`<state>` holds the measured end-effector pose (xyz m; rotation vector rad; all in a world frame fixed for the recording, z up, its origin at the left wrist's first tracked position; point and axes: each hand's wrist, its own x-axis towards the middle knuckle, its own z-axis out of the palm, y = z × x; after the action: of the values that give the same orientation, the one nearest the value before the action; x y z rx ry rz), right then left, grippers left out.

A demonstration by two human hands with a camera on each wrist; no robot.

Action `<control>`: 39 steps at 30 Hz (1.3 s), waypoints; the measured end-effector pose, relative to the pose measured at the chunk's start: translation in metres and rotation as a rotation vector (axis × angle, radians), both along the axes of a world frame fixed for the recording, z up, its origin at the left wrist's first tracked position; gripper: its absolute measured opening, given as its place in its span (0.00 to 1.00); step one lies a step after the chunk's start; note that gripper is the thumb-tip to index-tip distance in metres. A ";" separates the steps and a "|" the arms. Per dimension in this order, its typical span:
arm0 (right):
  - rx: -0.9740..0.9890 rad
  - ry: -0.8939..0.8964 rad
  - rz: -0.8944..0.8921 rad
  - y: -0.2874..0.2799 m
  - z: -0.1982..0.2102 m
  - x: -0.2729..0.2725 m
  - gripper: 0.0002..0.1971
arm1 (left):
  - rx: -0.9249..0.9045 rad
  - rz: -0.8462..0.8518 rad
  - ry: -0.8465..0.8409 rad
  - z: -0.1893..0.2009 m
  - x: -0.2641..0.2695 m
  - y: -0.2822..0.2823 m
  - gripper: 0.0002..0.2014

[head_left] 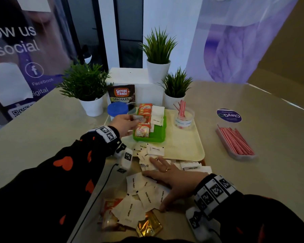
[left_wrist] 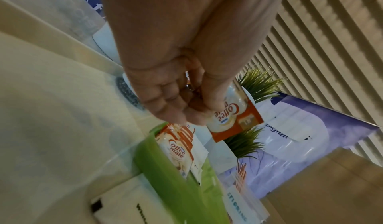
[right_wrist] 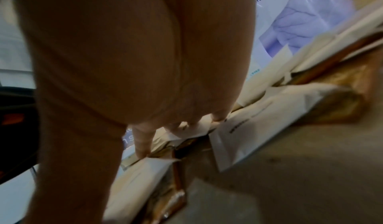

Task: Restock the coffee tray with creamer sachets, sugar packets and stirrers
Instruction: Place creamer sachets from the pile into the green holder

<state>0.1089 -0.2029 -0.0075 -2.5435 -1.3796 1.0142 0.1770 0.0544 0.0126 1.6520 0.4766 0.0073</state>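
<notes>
On the cream tray [head_left: 184,146] a green bin [head_left: 158,135] holds a row of orange creamer sachets [head_left: 144,120] and white sugar packets [head_left: 157,114]. My left hand [head_left: 128,122] hovers over the bin's left side and pinches one creamer sachet [left_wrist: 234,114] above the row [left_wrist: 178,147]. My right hand [head_left: 167,178] lies flat, fingers spread, on a loose pile of white sugar packets [head_left: 144,195] near the table's front. In the right wrist view its fingertips [right_wrist: 143,152] press on the packets [right_wrist: 248,126]. A clear cup with red-striped stirrers [head_left: 182,111] stands on the tray's far right.
A clear box of red stirrers [head_left: 235,141] lies to the right of the tray. Three potted plants [head_left: 86,85], a Great Taste coffee pouch [head_left: 121,95] and a blue-lidded jar [head_left: 117,109] stand behind it. Gold and orange sachets [head_left: 147,225] lie at the near edge.
</notes>
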 end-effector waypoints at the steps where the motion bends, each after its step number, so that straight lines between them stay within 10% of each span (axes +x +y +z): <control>1: 0.006 0.004 -0.002 0.000 -0.001 0.000 0.56 | 0.090 0.006 0.030 0.001 0.000 -0.001 0.11; 10: 0.041 -0.003 0.001 -0.003 -0.004 -0.003 0.54 | 0.625 -0.083 0.064 -0.004 0.013 -0.003 0.11; 23: 0.039 -0.007 -0.004 -0.002 -0.007 -0.001 0.55 | 0.035 0.053 0.030 -0.007 0.016 -0.011 0.29; 30: 0.049 -0.025 0.002 -0.003 -0.009 -0.001 0.55 | 0.659 -0.070 -0.046 -0.018 0.019 -0.016 0.09; 39: 0.065 -0.007 -0.003 -0.004 -0.010 0.001 0.55 | 1.100 -0.118 0.039 -0.022 0.016 -0.027 0.26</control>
<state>0.1095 -0.2070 -0.0177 -2.5046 -1.3869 0.9449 0.1930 0.0269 -0.0098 2.7601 0.4207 0.1771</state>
